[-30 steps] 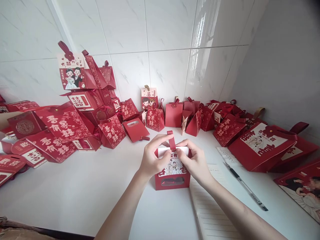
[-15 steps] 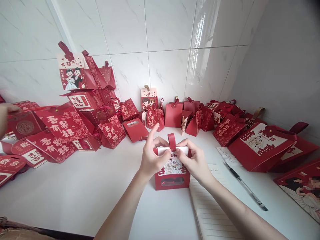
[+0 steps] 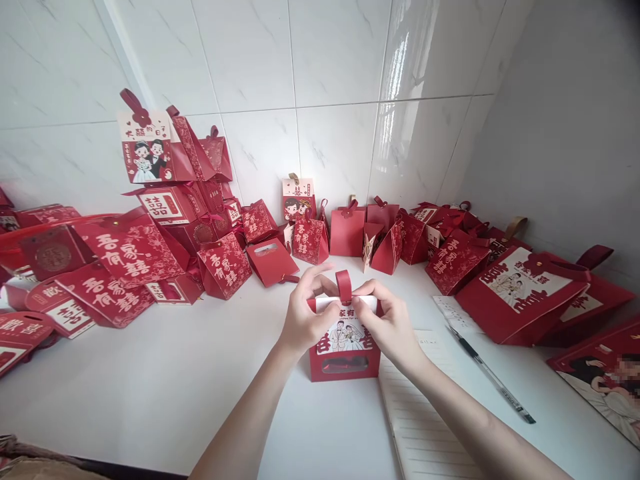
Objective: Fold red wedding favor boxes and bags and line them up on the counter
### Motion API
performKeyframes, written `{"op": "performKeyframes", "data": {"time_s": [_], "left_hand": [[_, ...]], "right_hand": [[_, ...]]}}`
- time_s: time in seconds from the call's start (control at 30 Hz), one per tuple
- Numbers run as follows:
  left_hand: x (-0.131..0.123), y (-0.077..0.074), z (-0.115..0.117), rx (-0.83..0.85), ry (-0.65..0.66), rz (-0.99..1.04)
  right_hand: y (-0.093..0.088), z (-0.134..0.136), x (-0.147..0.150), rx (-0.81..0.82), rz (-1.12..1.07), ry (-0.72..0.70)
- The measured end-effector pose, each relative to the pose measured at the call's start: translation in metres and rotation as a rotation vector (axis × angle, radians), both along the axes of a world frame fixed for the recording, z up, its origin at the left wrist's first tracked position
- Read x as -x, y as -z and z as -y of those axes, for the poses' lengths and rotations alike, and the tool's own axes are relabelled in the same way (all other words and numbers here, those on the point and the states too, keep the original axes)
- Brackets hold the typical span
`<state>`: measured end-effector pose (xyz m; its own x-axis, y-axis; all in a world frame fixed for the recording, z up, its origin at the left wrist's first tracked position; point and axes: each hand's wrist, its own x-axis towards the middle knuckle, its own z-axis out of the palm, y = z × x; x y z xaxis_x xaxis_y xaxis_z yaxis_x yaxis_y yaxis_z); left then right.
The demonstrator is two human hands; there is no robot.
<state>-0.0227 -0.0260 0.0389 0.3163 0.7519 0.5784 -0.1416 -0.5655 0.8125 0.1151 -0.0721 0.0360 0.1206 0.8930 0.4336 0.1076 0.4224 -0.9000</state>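
A red gift box with a cartoon couple on a white label and an oval window stands upright on the white table in front of me. From its top rises a looped red strap. My left hand pinches the top edge on the left, thumb in front and fingers behind. On the other side my right hand grips the same top edge, its thumb close to the strap's base. Both thumbs cover part of the label, and the fingertips behind the box are hidden.
An open lined notebook lies under my right forearm, with a pen to its right. Many red gift boxes line the tiled wall, stacked high at left. A large red box leans at right. Brown cardboard shows bottom left.
My left index finger, raised before, has come down behind the box's top. Another person's hand at the far left has gone out of view. The box stays in place.
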Motion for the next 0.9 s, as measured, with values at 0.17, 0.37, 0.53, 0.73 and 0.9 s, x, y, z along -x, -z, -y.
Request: {"op": "performKeyframes", "data": {"time_s": [0.17,0.37,0.53,0.73,0.9], "left_hand": [[-0.003,0.001,0.002,0.029,-0.025,0.049],[-0.006,0.002,0.003,-0.057,-0.118,0.012],[-0.006,0.002,0.004,-0.123,-0.074,0.067],[-0.005,0.000,0.002,-0.134,-0.134,0.052],[-0.004,0.000,0.002,-0.271,-0.200,-0.052]], "right_hand": [[0.002,-0.001,0.002,-0.083,0.075,0.103],[0.011,-0.002,0.005,-0.166,0.158,0.238],[0.017,-0.002,0.001,-0.269,0.211,0.215],[0.019,-0.003,0.000,-0.331,0.253,0.237],[0.021,-0.004,0.001,-0.360,0.270,0.270]]}}
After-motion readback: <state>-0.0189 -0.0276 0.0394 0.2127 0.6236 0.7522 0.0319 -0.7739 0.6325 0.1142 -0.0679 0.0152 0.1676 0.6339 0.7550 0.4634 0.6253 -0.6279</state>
